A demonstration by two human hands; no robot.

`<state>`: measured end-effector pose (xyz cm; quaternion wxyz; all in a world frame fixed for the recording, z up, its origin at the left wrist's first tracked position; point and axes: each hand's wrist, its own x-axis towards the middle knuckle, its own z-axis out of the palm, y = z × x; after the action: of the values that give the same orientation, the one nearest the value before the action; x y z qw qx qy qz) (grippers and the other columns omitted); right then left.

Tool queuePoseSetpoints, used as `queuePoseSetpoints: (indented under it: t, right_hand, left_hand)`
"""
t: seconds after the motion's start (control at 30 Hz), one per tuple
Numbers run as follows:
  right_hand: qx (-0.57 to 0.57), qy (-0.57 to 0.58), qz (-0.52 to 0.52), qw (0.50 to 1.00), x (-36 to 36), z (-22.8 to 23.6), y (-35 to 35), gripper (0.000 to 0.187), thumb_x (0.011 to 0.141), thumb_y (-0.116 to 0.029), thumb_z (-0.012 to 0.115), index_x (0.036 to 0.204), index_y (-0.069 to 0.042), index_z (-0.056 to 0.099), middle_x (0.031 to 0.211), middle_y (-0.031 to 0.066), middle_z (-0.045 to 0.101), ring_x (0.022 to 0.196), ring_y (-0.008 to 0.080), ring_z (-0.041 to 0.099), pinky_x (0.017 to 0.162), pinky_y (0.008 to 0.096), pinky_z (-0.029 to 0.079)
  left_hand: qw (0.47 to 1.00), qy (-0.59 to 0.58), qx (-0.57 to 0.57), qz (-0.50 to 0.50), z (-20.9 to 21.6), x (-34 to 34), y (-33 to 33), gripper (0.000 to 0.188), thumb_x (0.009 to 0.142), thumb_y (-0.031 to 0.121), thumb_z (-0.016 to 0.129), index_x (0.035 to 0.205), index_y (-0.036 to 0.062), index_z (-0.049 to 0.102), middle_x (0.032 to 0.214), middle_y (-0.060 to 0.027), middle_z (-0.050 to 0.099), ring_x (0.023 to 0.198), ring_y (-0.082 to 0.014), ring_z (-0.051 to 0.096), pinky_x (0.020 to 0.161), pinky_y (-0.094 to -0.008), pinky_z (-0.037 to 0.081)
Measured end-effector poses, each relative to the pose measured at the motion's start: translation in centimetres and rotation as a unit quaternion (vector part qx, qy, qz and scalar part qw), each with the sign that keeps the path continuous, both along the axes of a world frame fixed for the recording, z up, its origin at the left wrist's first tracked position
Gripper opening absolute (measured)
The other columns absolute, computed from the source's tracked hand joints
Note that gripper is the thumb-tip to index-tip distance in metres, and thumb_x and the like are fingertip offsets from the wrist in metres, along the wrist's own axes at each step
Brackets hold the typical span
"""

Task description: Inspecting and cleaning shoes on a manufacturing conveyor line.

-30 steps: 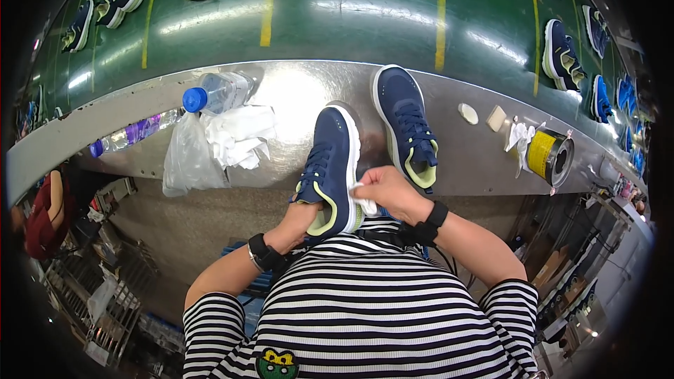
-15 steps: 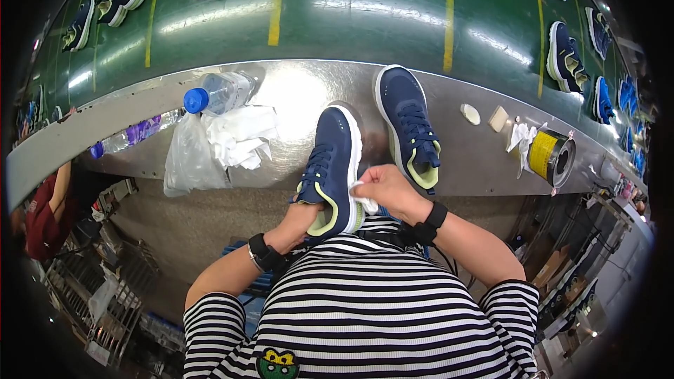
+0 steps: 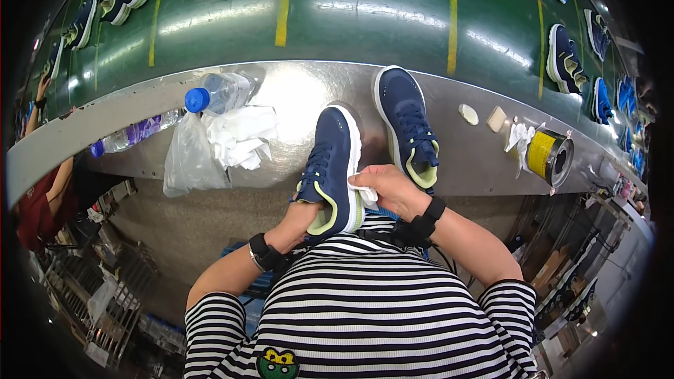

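A navy sneaker (image 3: 330, 161) with a white sole and lime lining points away from me, its heel near my body. My left hand (image 3: 298, 220) grips it at the heel opening, some fingers hidden inside the shoe. Between the fingertips of my right hand (image 3: 390, 187) is a white cloth (image 3: 366, 195), pressed to the sole's right side near the heel. A second navy sneaker (image 3: 408, 123) rests on the metal ledge (image 3: 295, 91), just beyond my right hand.
On the ledge's left are a clear bottle (image 3: 228, 91) with a blue cap, crumpled white tissues (image 3: 242, 133) and a plastic bag (image 3: 191, 154). Right: two pale blocks (image 3: 469, 114) and a yellow-labelled can (image 3: 549, 156). Beyond, a green conveyor (image 3: 365, 28) carries shoes. A co-worker's arm (image 3: 62, 181) shows far left.
My right hand has shifted slightly left with the cloth, along the sole. Shoes at the belt's upper left have moved a little right. A co-worker's hand now reaches a shoe at far left.
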<state>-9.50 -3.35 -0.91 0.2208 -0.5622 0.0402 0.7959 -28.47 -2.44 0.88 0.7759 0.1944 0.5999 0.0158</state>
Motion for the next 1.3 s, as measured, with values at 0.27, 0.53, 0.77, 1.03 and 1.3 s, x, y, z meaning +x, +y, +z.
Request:
queuePoseSetpoints:
  t: [0.27, 0.53, 0.77, 1.03, 1.3]
  right_hand:
    - [-0.04, 0.023, 0.013, 0.999, -0.1, 0.2, -0.3, 0.012, 0.072, -0.005, 0.066, 0.077, -0.001, 0.057, 0.073, 0.0067, 0.058, 0.063, 0.0146, 0.056, 0.059, 0.026, 0.047]
    - [-0.021, 0.067, 0.088, 0.994, 0.4, 1.8, 0.0, 0.012, 0.073, -0.008, 0.067, 0.075, 0.0, 0.057, 0.068, 0.0045, 0.058, 0.058, 0.0106, 0.054, 0.055, 0.0233, 0.044]
    - [0.025, -0.017, -0.008, 1.0, 0.0, 0.8, 0.4, 0.012, 0.081, -0.011, 0.064, 0.082, -0.001, 0.058, 0.076, 0.003, 0.06, 0.066, 0.0081, 0.055, 0.061, 0.0217, 0.045]
    - [-0.062, 0.015, 0.002, 0.998, -0.3, 0.6, 0.9, 0.009, 0.075, -0.005, 0.065, 0.075, 0.0, 0.057, 0.074, 0.0076, 0.059, 0.063, 0.0141, 0.056, 0.06, 0.0252, 0.047]
    - [-0.013, 0.016, 0.13, 0.991, 0.3, 2.2, 0.9, 0.01, 0.073, -0.007, 0.066, 0.071, -0.001, 0.058, 0.067, 0.0034, 0.058, 0.056, 0.0091, 0.052, 0.051, 0.0222, 0.041]
  left_hand:
    - [1.0, -0.006, -0.001, 0.022, -0.6, -0.2, -0.4, 0.035, 0.09, 0.014, 0.042, 0.124, 0.0031, 0.043, 0.114, -0.01, 0.055, 0.1, -0.0162, 0.056, 0.084, -0.0277, 0.046]
    - [0.999, -0.024, -0.001, 0.041, -1.1, -0.6, -0.3, 0.033, 0.092, 0.014, 0.042, 0.124, 0.0033, 0.043, 0.116, -0.0092, 0.054, 0.102, -0.0157, 0.055, 0.085, -0.0273, 0.046]
    - [0.996, -0.057, 0.004, 0.064, -0.7, 0.1, 0.4, 0.032, 0.092, 0.013, 0.042, 0.123, 0.0031, 0.043, 0.117, -0.0095, 0.053, 0.101, -0.0152, 0.055, 0.085, -0.0268, 0.046]
    - [0.999, -0.015, -0.009, 0.04, -0.4, 0.0, 0.2, 0.036, 0.092, 0.021, 0.043, 0.124, 0.0036, 0.043, 0.116, -0.0095, 0.053, 0.101, -0.015, 0.055, 0.084, -0.0269, 0.046]
    - [0.996, -0.054, -0.004, 0.066, -1.2, -0.3, -0.1, 0.033, 0.094, 0.019, 0.041, 0.124, 0.0037, 0.044, 0.117, -0.0081, 0.053, 0.101, -0.0138, 0.055, 0.086, -0.0269, 0.045]
